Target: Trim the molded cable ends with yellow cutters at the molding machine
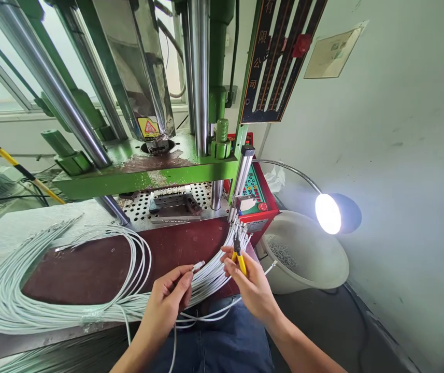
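Left hand (169,292): fingertips pinched together on a small white plastic cable connector (197,266), its metal tip pointing up and to the right. The connector lay at the fingertips, just left of the right hand (252,287) and apart from it. Right hand: fingers curled round a pair of pliers with yellow grips and a dark metal head (242,263), head upward. Whether the plier head was parted could not be made out at this size.

Behind and between the hands, a thick bundle of pale grey-white round cables (212,274) curved up to the right, its connector ends gathered just beyond the pliers. The bundle ran left into a large loop on a dark red flat board (77,269).

Beyond the board stood a green steel press with polished columns (147,178). To the right: a red control box (270,207), a round white plastic tub (315,274) and a lit lamp (328,213).
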`<action>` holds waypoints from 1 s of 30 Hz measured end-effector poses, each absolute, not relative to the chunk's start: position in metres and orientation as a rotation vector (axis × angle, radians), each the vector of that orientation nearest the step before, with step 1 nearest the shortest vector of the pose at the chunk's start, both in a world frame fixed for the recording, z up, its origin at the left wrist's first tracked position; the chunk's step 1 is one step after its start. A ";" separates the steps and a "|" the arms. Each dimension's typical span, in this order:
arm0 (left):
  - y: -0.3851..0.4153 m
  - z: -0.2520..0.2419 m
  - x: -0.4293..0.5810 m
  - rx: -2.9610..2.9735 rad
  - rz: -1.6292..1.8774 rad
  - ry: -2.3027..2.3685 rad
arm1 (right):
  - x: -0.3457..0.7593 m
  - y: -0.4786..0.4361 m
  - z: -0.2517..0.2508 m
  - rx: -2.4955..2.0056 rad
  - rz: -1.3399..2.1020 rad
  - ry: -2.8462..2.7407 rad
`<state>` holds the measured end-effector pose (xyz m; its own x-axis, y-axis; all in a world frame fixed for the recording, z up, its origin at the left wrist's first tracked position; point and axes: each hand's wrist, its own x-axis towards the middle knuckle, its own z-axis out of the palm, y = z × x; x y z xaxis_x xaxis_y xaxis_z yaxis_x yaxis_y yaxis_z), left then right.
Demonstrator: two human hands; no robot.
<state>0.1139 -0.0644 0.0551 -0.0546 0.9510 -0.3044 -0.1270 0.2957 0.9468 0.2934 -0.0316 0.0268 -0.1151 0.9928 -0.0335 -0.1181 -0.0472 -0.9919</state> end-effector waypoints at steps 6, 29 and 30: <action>-0.074 0.056 0.125 0.692 0.953 1.113 | 0.287 -0.033 0.042 -1.038 1.455 -1.335; -0.073 0.084 0.116 0.867 0.901 1.243 | 0.296 -0.043 0.070 -1.050 1.474 -1.766; -0.074 0.084 0.116 0.858 0.905 1.254 | 0.296 -0.045 0.070 -1.040 1.469 -1.772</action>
